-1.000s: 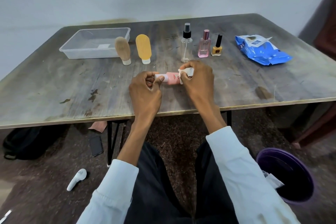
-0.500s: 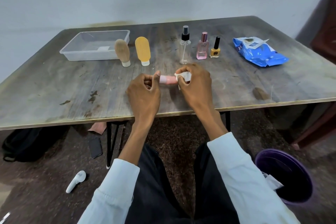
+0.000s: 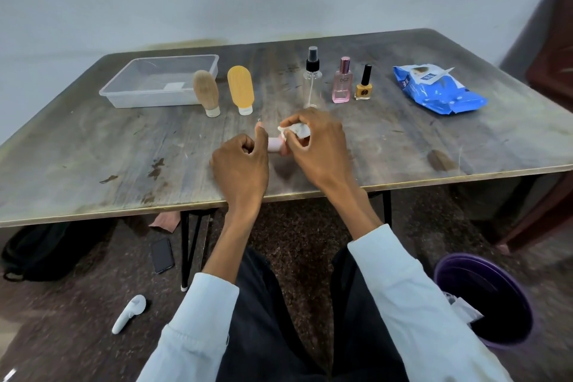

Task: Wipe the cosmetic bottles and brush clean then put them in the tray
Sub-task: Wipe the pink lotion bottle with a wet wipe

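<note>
My left hand (image 3: 240, 164) grips the small pink bottle (image 3: 275, 145); my right hand (image 3: 313, 141) pinches the white wipe (image 3: 297, 130) on it. The clear plastic tray (image 3: 124, 96) holds none yet.

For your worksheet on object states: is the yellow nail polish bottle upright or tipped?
Upright. The yellow nail polish bottle stands on its base, black cap pointing up.

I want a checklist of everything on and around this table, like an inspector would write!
Surface: worn wooden table, stained and scratched.
Job's things: clear tray far left; tan bottle, yellow bottle, spray bottle, pink perfume bottle, nail polish stand outside it; pink bottle being wiped with white wipe.
Clutter: blue wipes pack.
Grippers: left hand holds the pink bottle; right hand grips the wipe.
Cables: nothing seen.
Surroundings: purple bin, phone, black bag, white gadget on floor.
</note>
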